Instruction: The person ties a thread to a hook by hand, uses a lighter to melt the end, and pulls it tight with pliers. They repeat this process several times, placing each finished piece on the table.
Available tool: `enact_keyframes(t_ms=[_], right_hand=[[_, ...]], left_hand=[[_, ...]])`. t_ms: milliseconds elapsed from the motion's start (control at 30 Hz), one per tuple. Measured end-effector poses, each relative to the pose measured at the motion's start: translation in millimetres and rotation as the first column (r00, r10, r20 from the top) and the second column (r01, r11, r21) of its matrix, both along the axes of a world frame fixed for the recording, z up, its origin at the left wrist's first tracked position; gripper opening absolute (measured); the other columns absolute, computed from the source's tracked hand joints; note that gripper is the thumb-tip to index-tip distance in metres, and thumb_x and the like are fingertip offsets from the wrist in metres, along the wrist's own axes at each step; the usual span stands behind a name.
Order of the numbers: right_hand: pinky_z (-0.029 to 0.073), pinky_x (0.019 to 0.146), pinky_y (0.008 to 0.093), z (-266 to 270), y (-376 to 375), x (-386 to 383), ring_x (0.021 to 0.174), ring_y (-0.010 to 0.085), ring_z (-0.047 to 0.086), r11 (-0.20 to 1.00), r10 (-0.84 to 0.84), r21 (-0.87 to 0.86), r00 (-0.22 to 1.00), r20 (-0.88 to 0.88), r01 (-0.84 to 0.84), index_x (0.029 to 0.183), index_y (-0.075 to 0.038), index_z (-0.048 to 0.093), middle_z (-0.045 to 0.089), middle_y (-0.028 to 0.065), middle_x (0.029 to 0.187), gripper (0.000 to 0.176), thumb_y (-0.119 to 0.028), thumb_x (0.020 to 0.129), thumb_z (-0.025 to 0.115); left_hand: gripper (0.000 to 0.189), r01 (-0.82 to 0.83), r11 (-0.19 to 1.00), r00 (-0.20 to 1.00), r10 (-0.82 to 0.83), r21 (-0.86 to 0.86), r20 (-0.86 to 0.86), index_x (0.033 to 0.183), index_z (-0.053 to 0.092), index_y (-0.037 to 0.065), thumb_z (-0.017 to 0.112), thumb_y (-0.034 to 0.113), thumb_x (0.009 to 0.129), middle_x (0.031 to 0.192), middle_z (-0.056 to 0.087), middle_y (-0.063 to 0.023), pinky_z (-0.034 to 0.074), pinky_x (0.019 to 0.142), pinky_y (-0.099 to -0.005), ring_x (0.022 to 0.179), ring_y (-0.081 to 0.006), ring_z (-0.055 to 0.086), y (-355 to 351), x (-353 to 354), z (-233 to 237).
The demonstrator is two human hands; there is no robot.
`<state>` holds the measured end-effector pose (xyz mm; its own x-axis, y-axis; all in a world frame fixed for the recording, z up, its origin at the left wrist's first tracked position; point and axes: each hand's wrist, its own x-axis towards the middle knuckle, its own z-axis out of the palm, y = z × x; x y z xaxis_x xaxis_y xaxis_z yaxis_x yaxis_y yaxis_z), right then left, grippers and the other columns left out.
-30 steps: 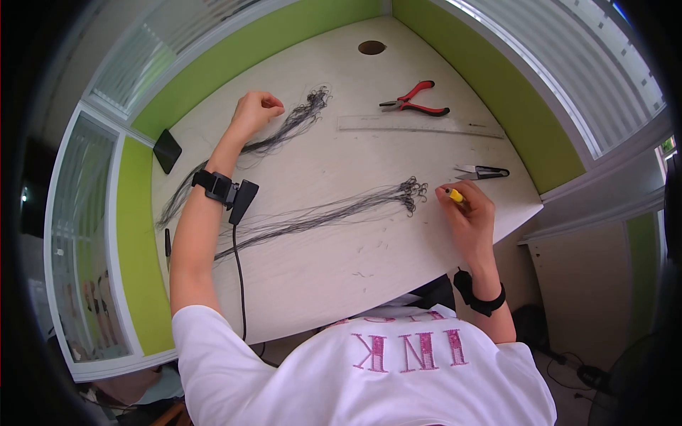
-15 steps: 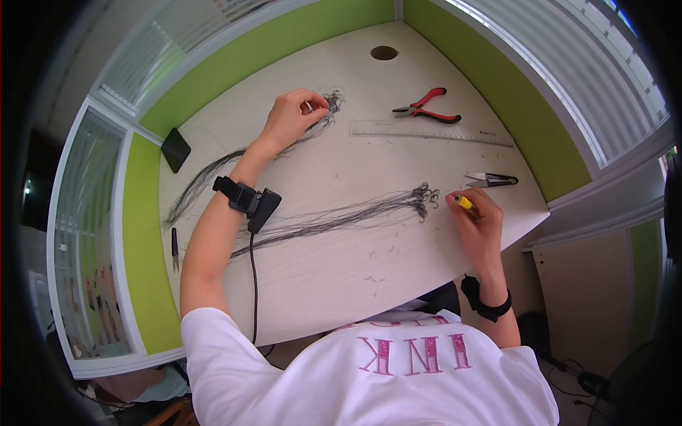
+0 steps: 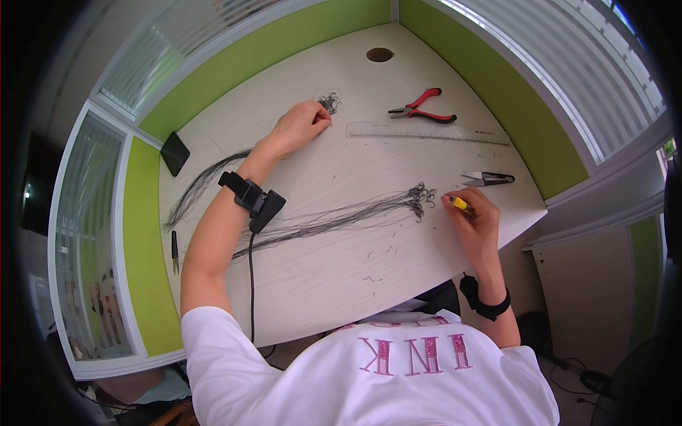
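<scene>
My left hand [image 3: 304, 126] is closed in a pinch at the upper bundle of dark fishing lines [image 3: 202, 181], just below its cluster of fishing hooks [image 3: 330, 101]. What its fingertips hold is too small to make out. My right hand [image 3: 477, 219] is wrapped round a short yellow tool [image 3: 460, 204], whose kind does not show because the palm covers most of it. Just left of that hand lies a second bundle of lines [image 3: 334, 221], ending in several dark hooks [image 3: 422, 201].
Red-handled pliers [image 3: 426, 110] and a clear ruler [image 3: 426, 133] lie at the back right, with thread snips [image 3: 489, 178] nearer. A black phone-like slab [image 3: 175, 154] and a small dark pointed tool [image 3: 175, 248] are at the left. Small clippings [image 3: 382, 252] dot the desk [image 3: 320, 284].
My left hand has turned and slid slightly down from the hooks, its fingers drawing closer together. The upper hooks show more openly. My right hand has barely moved.
</scene>
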<state>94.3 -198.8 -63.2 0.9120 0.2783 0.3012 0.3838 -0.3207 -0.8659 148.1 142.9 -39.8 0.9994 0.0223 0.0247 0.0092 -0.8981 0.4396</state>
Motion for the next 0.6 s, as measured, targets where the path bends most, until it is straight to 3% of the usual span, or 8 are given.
enact_keyframes(t_ms=[67, 200, 367, 467, 600], right_hand=[[0.039, 0.051, 0.0211, -0.4, -0.3, 0.1, 0.060, 0.0125, 0.050, 1.000, 0.001, -0.002, 1.000, 0.009, -0.001, 0.082, 0.001, 0.062, 0.054, 0.0065, 0.072, 0.006, -0.002, 0.076, 0.063], [0.038, 0.051, 0.0213, 0.3, -1.3, -0.6, 0.061, 0.0118, 0.050, 1.000, 0.007, 0.009, 1.000, 0.005, -0.007, 0.082, 0.001, 0.062, 0.054, 0.0063, 0.073, 0.006, -0.002, 0.077, 0.063], [0.039, 0.052, 0.0204, 6.5, 5.1, 0.5, 0.062, 0.0099, 0.049, 0.996, -0.006, 0.094, 1.000, -0.021, 0.008, 0.084, 0.001, 0.062, 0.054, 0.0050, 0.074, 0.007, -0.005, 0.080, 0.062], [0.039, 0.053, 0.0197, 30.7, 16.6, 1.6, 0.063, 0.0090, 0.048, 0.986, 0.051, 0.159, 0.999, 0.009, -0.052, 0.087, 0.000, 0.062, 0.054, 0.0041, 0.075, 0.009, -0.007, 0.081, 0.062], [0.039, 0.055, 0.0197, 43.3, 28.3, 7.9, 0.064, 0.0085, 0.049, 0.970, 0.145, 0.193, 0.989, 0.020, -0.147, 0.089, 0.000, 0.063, 0.054, 0.0037, 0.075, 0.012, -0.009, 0.081, 0.063]], left_hand=[[0.019, 0.026, 0.999, 0.998, -0.028, 0.027, 0.064, 0.090, 0.060, -0.001, 0.059, 0.016, 0.082, 0.078, 0.062, -0.0096, 0.044, 0.062, -0.0296, 0.068, -0.0173, 0.055, -3.1, -2.6, -0.1], [0.019, -0.005, 1.000, 0.991, 0.005, 0.002, 0.137, 0.089, 0.058, 0.000, 0.058, 0.019, 0.084, 0.076, 0.060, -0.0077, 0.043, 0.062, -0.0292, 0.066, -0.0158, 0.053, -18.6, -9.0, 10.6], [0.013, 0.223, 0.971, 0.938, -0.188, -0.091, 0.291, 0.087, 0.056, 0.000, 0.055, 0.013, 0.087, 0.079, 0.054, -0.0050, 0.039, 0.056, -0.0258, 0.062, -0.0120, 0.045, -55.4, -26.7, 36.1], [0.010, 0.335, 0.924, 0.927, -0.288, -0.187, 0.239, 0.088, 0.055, 0.000, 0.053, 0.010, 0.088, 0.084, 0.055, -0.0044, 0.039, 0.055, -0.0235, 0.066, -0.0110, 0.047, -89.6, -45.2, 49.7], [0.010, 0.364, 0.889, 0.930, -0.328, -0.278, 0.169, 0.090, 0.054, -0.001, 0.052, 0.009, 0.088, 0.085, 0.056, -0.0050, 0.041, 0.055, -0.0226, 0.069, -0.0110, 0.050, -113.9, -58.8, 53.4]])
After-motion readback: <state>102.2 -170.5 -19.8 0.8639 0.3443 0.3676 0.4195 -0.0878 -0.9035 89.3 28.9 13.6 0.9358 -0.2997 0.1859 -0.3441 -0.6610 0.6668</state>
